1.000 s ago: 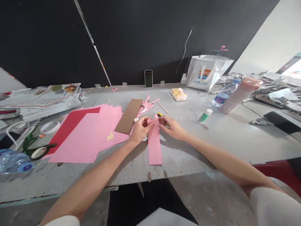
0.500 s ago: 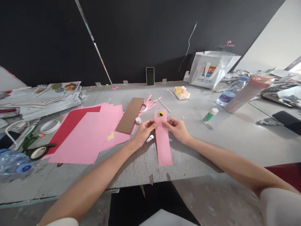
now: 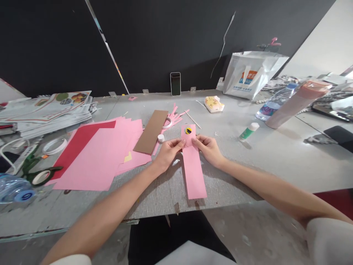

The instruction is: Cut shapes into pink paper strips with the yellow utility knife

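A long pink paper strip (image 3: 193,171) with a round yellow-and-black spot (image 3: 188,131) near its far end is held between my two hands. My left hand (image 3: 169,151) pinches its left edge, thumb on top. On the opposite edge, my right hand (image 3: 209,149) grips it the same way. The strip bends at the fingers, and its near end reaches toward the table's front edge. Left of my left hand are a small white cap (image 3: 161,138) and a brown card strip (image 3: 151,131). A green and white glue stick (image 3: 249,131) stands to the right, slightly tilted.
Pink sheets (image 3: 91,158) with a red one (image 3: 82,141) cover the left side. Green-handled scissors (image 3: 38,171) and a plastic bottle (image 3: 16,189) lie beyond them. A phone (image 3: 175,84), a tissue pack (image 3: 214,104), a white bag (image 3: 252,75) and a tumbler (image 3: 295,105) stand farther back.
The near end of the pink strip has come closer to me and swung slightly right. Both hands keep their pinch on its edges. The whole view has shifted slightly.
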`<control>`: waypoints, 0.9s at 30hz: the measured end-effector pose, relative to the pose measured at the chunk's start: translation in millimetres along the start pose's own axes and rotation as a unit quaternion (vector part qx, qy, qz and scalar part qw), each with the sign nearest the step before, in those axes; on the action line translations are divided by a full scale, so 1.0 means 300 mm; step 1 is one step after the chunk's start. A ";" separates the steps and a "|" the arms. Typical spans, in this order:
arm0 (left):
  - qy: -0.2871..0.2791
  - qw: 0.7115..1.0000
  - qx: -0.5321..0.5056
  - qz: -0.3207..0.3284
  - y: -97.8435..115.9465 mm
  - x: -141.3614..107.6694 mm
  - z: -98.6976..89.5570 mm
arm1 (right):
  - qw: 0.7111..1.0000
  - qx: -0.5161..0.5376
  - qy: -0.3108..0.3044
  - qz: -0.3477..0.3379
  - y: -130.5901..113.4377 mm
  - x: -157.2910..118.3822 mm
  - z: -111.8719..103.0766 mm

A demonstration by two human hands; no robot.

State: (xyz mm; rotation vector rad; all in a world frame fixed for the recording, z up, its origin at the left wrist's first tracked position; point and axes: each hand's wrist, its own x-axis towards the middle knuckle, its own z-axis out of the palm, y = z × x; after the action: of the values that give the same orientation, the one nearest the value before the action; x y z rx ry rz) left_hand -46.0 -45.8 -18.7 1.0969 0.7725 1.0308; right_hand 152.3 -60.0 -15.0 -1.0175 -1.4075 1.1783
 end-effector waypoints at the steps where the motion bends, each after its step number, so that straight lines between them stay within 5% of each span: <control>1: -0.001 1.000 -0.003 -0.001 0.000 -0.001 0.001 | 1.000 0.002 -0.002 0.005 0.000 -0.001 0.000; 11: -0.003 1.000 0.005 0.010 0.003 -0.002 0.005 | 1.000 0.003 0.000 0.002 0.008 -0.003 0.002; 19: 0.027 0.990 0.128 0.060 0.012 -0.016 0.007 | 0.996 0.057 -0.052 0.032 0.006 -0.001 0.006; 27: 0.035 0.988 0.131 0.075 0.012 -0.012 0.012 | 0.997 0.058 -0.029 0.039 0.003 -0.001 0.006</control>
State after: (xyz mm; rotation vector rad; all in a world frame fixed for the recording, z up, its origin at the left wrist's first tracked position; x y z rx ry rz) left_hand -45.2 -49.9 -14.1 1.3660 0.9121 1.1214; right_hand 150.6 -60.3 -15.9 -0.9713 -1.3365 1.3414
